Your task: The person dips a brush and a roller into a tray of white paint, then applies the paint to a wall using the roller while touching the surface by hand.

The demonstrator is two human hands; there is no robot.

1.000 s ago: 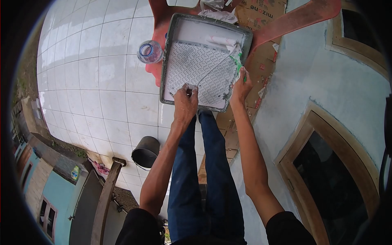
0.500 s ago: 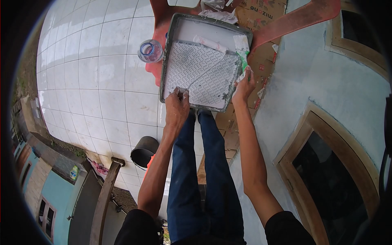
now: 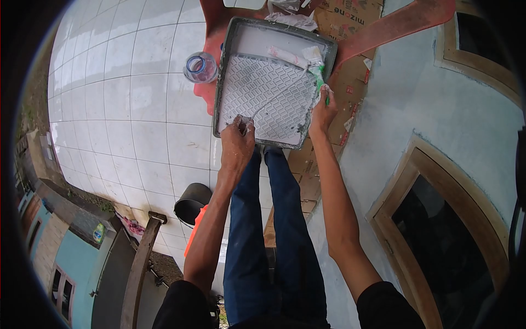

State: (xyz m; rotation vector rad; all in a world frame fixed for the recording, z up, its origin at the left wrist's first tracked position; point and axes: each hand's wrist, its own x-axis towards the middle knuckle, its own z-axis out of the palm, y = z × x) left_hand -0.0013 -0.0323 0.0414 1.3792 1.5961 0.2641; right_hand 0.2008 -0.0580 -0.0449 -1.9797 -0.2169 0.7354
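Over tray (image 3: 246, 82), brush (image 3: 318, 73) ahead of right hand (image 3: 323, 114), clamped on it; left hand (image 3: 238, 141) clamped on roller (image 3: 287, 56).

"Item one?"
"Brush (image 3: 318, 74), green handle, whitened bristles pointing away from the right hand (image 3: 323, 114)'s grip."
"Item two?"
"Roller (image 3: 287, 56), slim, paint-coated, at the far end of a thin rod from the left hand (image 3: 236, 147)'s grip."
"Three?"
"Tray (image 3: 247, 82), dark-rimmed, ridged slope, pale paint pooled beyond both grips."
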